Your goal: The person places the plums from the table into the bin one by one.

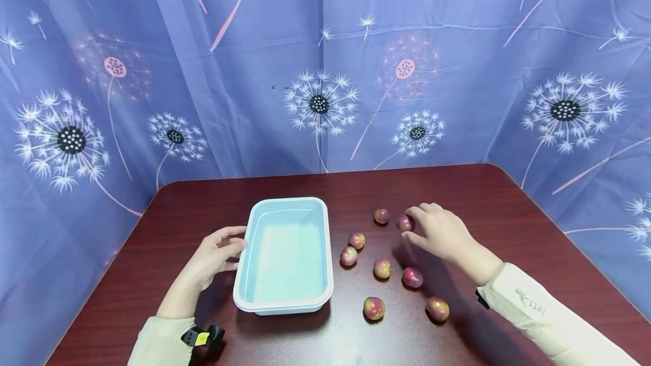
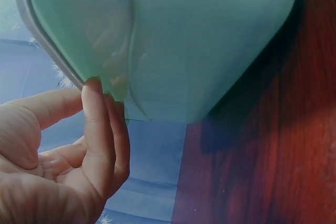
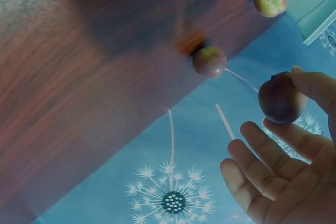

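Observation:
A light blue plastic basin [image 1: 287, 253], rectangular with a white rim, stands left of the table's middle with nothing in it. My left hand [image 1: 216, 258] pinches its left rim; in the left wrist view the thumb and fingers meet at the edge of the basin wall [image 2: 210, 35]. Over on the right, my right hand [image 1: 442, 236] holds a dark red plum [image 1: 404, 223] between thumb and index finger. The right wrist view shows this plum [image 3: 282, 98] at the fingertips, the other fingers loosely extended. Nearest to it on the table is another plum [image 1: 381, 216].
Several more reddish plums lie loose between the basin and my right arm, among them a plum [image 1: 348, 256] close to the basin's right side and a plum [image 1: 437, 309] nearer the front. Behind the dark red wooden table [image 1: 213, 196] hangs a blue dandelion-print curtain [image 1: 254, 129].

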Available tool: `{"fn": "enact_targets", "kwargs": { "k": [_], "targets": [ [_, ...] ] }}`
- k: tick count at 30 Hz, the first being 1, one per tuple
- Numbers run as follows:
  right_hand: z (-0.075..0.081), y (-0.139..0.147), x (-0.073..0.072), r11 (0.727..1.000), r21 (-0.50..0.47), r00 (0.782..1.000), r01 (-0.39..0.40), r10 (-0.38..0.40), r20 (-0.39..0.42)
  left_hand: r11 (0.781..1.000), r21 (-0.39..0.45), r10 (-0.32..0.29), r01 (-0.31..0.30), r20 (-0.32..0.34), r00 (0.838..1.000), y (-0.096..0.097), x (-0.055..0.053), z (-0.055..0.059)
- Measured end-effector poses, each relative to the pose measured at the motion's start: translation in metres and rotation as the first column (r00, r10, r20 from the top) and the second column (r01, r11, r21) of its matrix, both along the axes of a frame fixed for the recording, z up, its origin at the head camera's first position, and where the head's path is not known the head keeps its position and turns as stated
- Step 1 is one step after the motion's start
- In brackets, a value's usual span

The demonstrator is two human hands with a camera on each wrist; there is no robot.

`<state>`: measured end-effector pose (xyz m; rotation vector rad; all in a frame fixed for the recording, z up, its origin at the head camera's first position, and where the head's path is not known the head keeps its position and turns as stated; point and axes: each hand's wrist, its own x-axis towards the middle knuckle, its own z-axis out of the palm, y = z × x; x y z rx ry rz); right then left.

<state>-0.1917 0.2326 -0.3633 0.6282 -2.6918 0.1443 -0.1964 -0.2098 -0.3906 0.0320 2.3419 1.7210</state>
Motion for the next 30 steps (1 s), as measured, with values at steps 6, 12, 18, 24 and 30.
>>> {"fn": "enact_targets", "kwargs": {
  "k": [6,12,18,24,30],
  "targets": [
    [0.005,-0.006,-0.001,1.000,0.001,1.000,-0.025,0.025,-0.019,1.000,0.003,0.004,-0.004,0.004,1.000,0.000,0.001,0.000],
    [0.013,-0.015,-0.002,0.999,-0.006,0.998,-0.050,0.050,-0.034,1.000,0.011,-0.005,0.005,0.009,1.000,0.000,0.002,0.000],
    [0.022,-0.026,-0.003,0.997,-0.017,0.996,-0.080,0.079,-0.051,1.000,0.007,0.002,-0.002,0.011,1.000,0.000,0.000,-0.001],
    [0.029,-0.035,-0.005,0.994,-0.016,0.992,-0.106,0.105,-0.068,1.000,0.017,-0.002,0.002,0.012,1.000,0.000,-0.001,0.000],
    [0.034,-0.045,-0.008,0.992,-0.038,0.990,-0.119,0.116,-0.084,1.000,0.016,-0.002,0.001,0.018,1.000,0.000,-0.002,0.000]
  ]
}}
